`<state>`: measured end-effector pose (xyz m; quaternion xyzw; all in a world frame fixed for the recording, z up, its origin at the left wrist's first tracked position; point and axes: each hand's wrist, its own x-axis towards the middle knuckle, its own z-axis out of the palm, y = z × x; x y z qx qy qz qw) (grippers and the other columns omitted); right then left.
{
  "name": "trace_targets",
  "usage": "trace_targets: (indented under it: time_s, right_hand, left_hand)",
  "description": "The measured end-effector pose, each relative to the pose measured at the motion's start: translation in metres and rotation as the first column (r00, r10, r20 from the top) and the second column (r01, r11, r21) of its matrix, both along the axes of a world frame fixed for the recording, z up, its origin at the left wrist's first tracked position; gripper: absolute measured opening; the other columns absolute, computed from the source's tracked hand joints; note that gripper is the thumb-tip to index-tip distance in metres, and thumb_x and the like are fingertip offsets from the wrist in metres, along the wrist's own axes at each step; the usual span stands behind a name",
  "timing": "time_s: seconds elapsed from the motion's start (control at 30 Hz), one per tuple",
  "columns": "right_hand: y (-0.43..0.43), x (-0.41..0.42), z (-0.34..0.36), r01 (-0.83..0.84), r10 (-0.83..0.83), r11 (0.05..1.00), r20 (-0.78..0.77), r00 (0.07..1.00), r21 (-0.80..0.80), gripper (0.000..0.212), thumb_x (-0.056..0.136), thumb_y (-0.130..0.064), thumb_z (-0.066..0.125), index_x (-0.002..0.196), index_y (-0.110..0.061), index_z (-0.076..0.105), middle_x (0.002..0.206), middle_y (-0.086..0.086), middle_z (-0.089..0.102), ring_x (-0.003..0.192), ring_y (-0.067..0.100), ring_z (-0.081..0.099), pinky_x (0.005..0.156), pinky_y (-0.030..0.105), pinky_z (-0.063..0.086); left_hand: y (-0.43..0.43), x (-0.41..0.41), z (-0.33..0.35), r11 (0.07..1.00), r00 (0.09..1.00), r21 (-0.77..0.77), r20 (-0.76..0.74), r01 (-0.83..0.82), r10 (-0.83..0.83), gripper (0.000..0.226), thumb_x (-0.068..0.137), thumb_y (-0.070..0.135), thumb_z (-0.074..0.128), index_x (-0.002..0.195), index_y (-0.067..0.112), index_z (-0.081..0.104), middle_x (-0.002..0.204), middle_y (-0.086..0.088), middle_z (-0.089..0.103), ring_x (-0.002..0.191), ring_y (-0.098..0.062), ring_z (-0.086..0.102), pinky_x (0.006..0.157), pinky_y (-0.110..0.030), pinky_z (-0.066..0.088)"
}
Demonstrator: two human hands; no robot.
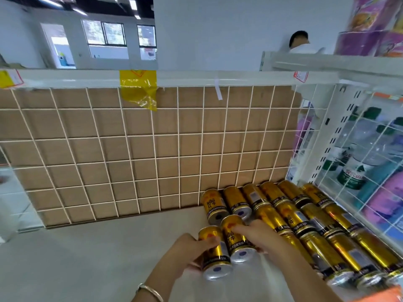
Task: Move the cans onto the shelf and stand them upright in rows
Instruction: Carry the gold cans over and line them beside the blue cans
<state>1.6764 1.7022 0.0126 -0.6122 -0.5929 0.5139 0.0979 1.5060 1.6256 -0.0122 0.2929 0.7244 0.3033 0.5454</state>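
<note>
Several gold cans with silver tops (290, 216) stand upright in rows at the right end of the white shelf (98, 258). My left hand (187, 251) grips one gold can (214, 253) at the left edge of the group. My right hand (259, 236) grips a second gold can (236, 238) just right of it. Both held cans stand on or just above the shelf, side by side, in front of the back row (226, 203). A bracelet (150, 290) is on my left wrist.
A white wire grid over a brown board (141, 149) backs the shelf. A wire side panel (353, 171) closes the right end, with water bottles (353, 168) and purple packs behind it. Yellow tape (138, 88) hangs from the upper rail. A person (298, 40) stands beyond the shelving.
</note>
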Motion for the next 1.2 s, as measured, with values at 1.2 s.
trace_targets:
  time_s: [1.2]
  right_hand:
    - [-0.224, -0.245, 0.015, -0.538, 0.491, 0.841, -0.490, 0.720, 0.053, 0.022, 0.070, -0.016, 0.079, 0.087, -0.007, 0.069, 0.081, 0.012, 0.075, 0.077, 0.026, 0.072, 0.074, 0.038, 0.058]
  left_hand:
    - [-0.323, -0.187, 0.008, 0.637, 0.711, 0.370, 0.553, -0.677, 0.435, 0.044, 0.076, 0.013, 0.073, 0.111, -0.008, 0.061, 0.112, -0.029, 0.064, 0.093, -0.033, 0.067, 0.070, -0.034, 0.058]
